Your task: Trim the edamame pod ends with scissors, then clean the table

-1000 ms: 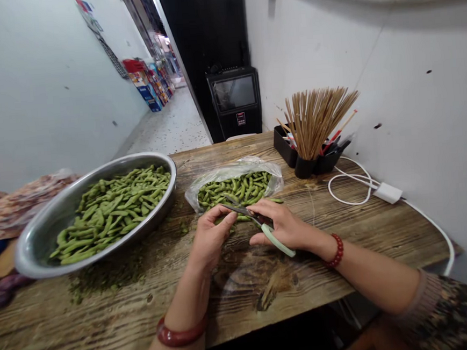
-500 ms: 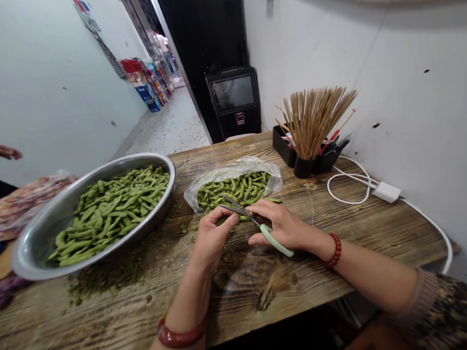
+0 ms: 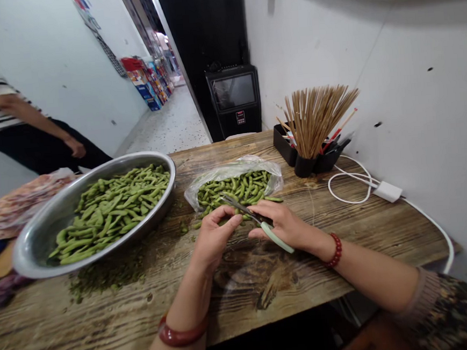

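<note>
My right hand (image 3: 281, 222) is closed around a pair of scissors (image 3: 277, 239) with pale green handles, the dark blades pointing away and to the left. Beside the blades, my left hand (image 3: 217, 233) has thumb and forefinger brought together in a pinch; whatever sits between them is too small to make out. Just beyond both hands lies a clear plastic bag (image 3: 239, 166) holding green edamame pods (image 3: 236, 188), a few of them spilling out in front. To the left a large metal basin (image 3: 32, 261) stands heaped with more pods (image 3: 115, 208).
Green trimmings (image 3: 108, 276) lie on the wooden table (image 3: 244, 317) below the basin. At the right, black holders (image 3: 305, 166) carry skewers (image 3: 318, 120), near a white cable and adapter (image 3: 387, 191). Behind the basin are a bag of pinkish food (image 3: 29, 199) and a person in stripes (image 3: 22, 111).
The person at the far left has come further into view, torso and arm now showing. My hands and the scissors have barely moved.
</note>
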Tool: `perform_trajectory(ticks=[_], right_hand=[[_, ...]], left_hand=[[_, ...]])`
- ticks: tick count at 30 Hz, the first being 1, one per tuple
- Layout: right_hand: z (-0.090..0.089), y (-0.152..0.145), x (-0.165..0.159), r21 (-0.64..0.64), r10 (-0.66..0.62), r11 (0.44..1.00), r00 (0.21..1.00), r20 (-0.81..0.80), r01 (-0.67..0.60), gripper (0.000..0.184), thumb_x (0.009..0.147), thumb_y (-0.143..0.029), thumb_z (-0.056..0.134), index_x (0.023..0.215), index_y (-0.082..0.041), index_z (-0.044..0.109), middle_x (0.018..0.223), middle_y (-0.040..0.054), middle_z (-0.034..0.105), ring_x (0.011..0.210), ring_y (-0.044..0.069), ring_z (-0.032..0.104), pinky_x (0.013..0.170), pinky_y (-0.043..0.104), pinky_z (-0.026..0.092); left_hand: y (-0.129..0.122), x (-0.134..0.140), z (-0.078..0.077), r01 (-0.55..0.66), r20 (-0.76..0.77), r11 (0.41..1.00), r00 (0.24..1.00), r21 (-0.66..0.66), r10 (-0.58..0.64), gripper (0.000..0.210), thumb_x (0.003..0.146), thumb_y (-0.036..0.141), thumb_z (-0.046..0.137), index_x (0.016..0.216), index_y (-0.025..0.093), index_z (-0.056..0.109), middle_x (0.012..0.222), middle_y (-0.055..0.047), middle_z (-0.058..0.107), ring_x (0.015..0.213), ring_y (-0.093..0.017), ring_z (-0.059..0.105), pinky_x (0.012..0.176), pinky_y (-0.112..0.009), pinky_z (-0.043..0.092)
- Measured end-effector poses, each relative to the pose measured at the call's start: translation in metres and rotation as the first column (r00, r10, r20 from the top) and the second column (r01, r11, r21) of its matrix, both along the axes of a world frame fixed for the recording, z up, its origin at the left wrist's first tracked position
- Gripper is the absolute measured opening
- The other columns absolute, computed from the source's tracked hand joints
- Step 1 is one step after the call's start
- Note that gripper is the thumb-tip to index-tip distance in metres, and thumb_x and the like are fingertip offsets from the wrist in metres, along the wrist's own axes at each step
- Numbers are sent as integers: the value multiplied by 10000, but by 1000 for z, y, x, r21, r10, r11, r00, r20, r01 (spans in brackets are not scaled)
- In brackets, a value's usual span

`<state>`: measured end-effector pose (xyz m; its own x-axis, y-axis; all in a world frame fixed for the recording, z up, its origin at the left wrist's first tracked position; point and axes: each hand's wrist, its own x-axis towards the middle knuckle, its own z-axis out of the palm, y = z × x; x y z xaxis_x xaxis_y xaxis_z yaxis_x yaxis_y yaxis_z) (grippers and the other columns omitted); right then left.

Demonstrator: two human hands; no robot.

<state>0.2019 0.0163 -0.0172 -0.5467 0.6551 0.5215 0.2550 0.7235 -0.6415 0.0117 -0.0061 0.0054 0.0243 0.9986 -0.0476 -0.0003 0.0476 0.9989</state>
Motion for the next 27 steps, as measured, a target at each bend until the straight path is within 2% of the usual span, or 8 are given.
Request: perform_trajectory(ticks=[4,9,15,20,27], right_hand=[[3,2,1,-60,-42,997,997,-59,39,389,803,-392,696,1095,-147,617,873,59,608,787,177,571,723,303,475],[4,2,3,-42,-90,995,995,-38,89,466,769,-402,726,1134,-141,600,888,60,593,796,182,564,727,311,481],[4,-2,5,66,-69,996,995,70,64,581,777,-391,720,1261,-149,509,1013,98,574,883,208,555,775,344,490],[9,-4,5,81,-88,994,988,123,78,578,786,-378,712,1281,-176,494,1040,107,571,918,222,561,797,359,496],[12,-5,5,101,-112,990,983,148,97,576,790,-364,708,1289,-179,487,1061,112,574,927,229,569,809,370,500]], left_hand=[[1,-2,1,4,153,999,988,-53,4,219,715,320,734,784,161,600,490,87,402,411,-33,277,406,-165,195],[3,-5,5,-31,306,997,951,-63,49,259,688,289,756,850,150,608,605,49,522,419,-22,333,378,-139,210],[3,-6,6,-30,371,998,927,-60,50,252,687,272,761,829,153,591,679,12,606,418,-13,373,366,-118,234],[2,-4,7,-14,396,998,917,-67,40,261,671,259,772,821,151,588,669,9,612,411,-15,376,356,-117,232],[2,-2,7,-26,398,997,916,-72,52,283,645,280,794,792,159,584,477,81,448,387,-27,340,356,-118,228]])
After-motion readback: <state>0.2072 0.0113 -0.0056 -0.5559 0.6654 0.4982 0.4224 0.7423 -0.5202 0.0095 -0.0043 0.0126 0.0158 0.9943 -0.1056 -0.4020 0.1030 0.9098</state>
